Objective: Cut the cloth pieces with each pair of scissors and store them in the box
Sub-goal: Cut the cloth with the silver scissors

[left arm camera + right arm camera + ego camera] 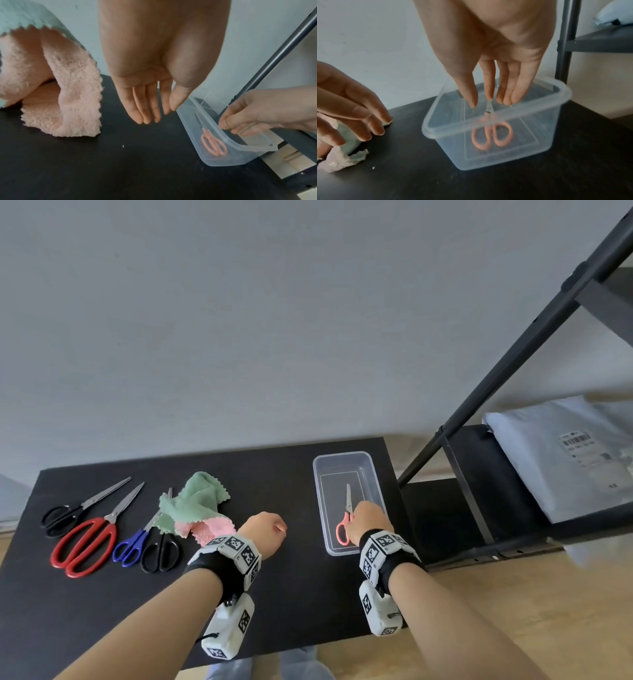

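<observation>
A clear plastic box [317, 491] [214, 129] [539, 104] stands on the right of the black table. Salmon-handled scissors [344, 529] [213, 144] [491, 134] lie inside it, free of any grip. My right hand [368, 520] [491, 97] [240, 119] hovers over the box, its fingers pointing down just above the blades and holding nothing. My left hand [263, 530] [154, 115] [359, 121] hangs empty over the table between box and cloths, fingers straight. A green cloth [202, 498] [25, 13] lies partly over a pink cloth [212, 527] [68, 94].
Left of the cloths lie red-handled scissors [85, 542], large black scissors [61, 517], blue scissors [132, 546] and small black scissors [161, 553]. A black metal shelf [513, 371] with a grey parcel [565, 453] stands close to the table's right edge.
</observation>
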The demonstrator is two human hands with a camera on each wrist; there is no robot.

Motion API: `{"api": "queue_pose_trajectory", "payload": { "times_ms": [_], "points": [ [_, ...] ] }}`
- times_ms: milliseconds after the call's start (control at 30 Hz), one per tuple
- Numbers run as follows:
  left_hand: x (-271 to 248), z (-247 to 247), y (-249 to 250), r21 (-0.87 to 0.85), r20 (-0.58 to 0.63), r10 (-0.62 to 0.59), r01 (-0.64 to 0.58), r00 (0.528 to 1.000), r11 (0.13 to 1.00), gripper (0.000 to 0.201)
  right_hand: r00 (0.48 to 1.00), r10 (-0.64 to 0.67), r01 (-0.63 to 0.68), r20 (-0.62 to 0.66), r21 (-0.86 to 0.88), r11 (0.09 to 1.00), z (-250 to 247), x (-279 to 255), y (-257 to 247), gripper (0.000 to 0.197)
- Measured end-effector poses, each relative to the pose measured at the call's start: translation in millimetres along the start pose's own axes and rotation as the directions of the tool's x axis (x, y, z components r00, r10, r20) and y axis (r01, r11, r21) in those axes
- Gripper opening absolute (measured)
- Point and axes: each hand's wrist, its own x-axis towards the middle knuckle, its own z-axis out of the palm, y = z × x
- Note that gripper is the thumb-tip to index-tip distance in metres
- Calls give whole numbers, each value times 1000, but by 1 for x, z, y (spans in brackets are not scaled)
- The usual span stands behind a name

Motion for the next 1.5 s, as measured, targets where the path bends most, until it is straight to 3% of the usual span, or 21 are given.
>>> {"api": "queue_pose_trajectory", "payload": {
  "times_ms": [267,533,933,1067,1200,1367,1500],
  "points": [
    [-32,-49,-23,15,-96,59,-58,994,998,27,986,-162,162,-45,-4,987,-23,-24,-55,24],
    [-63,-85,-95,57,-153,76,-68,985,996,31,957,-285,282,-52,-51,958,5,-73,-140,25],
    [-90,-125,-247,93,-55,43,-38,998,995,26,964,-264,265,-41,33,964,82,-149,-244,27],
    [-90,-122,-278,36,-21,23,-23,1000,999,32,968,-251,252,18,-33,967,110,-153,-263,11],
    [-81,-112,-299,-58,-25,-7,6,1000,998,28,970,-232,233,70,-7,972,132,-147,-275,35],
    [-64,-100,-301,-185,-24,-22,17,999,983,26,965,-219,229,145,-55,972,145,-130,-280,25],
    [-50,-94,-291,-267,-45,-36,22,998,964,24,972,-184,186,146,0,983,159,-115,-284,33]
  ]
}}
